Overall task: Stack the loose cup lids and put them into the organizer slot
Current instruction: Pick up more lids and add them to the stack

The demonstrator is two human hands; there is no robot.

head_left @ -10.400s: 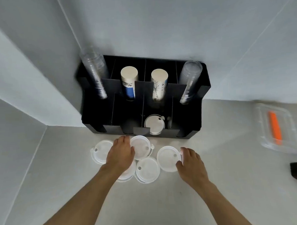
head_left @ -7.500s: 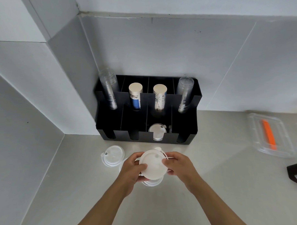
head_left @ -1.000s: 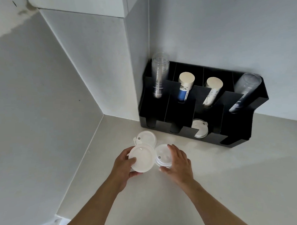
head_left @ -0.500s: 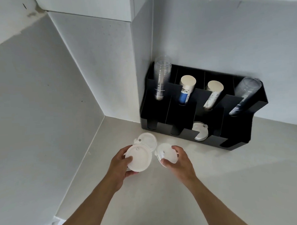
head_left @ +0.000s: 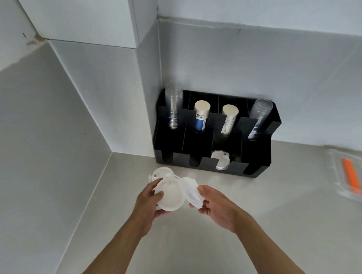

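My left hand (head_left: 148,203) holds a white cup lid (head_left: 171,196) flat side toward me, above the counter. Just to its right, my right hand (head_left: 214,205) grips a small stack of white lids (head_left: 192,192) tilted on edge, nearly touching the left one. One more loose lid (head_left: 161,172) lies on the counter behind my left hand. The black organizer (head_left: 257,163) stands against the wall, and one lid (head_left: 221,160) leans in its third front slot.
The organizer's back slots hold two stacks of clear cups (head_left: 173,104) and two stacks of paper cups (head_left: 201,115). A clear plastic box (head_left: 337,172) with an orange item sits at the right edge. Walls close in the corner on the left.
Both hands have lifted their lids and brought them closer together; the right stack has tipped onto its edge. My view has shifted right, bringing the clear box into sight.
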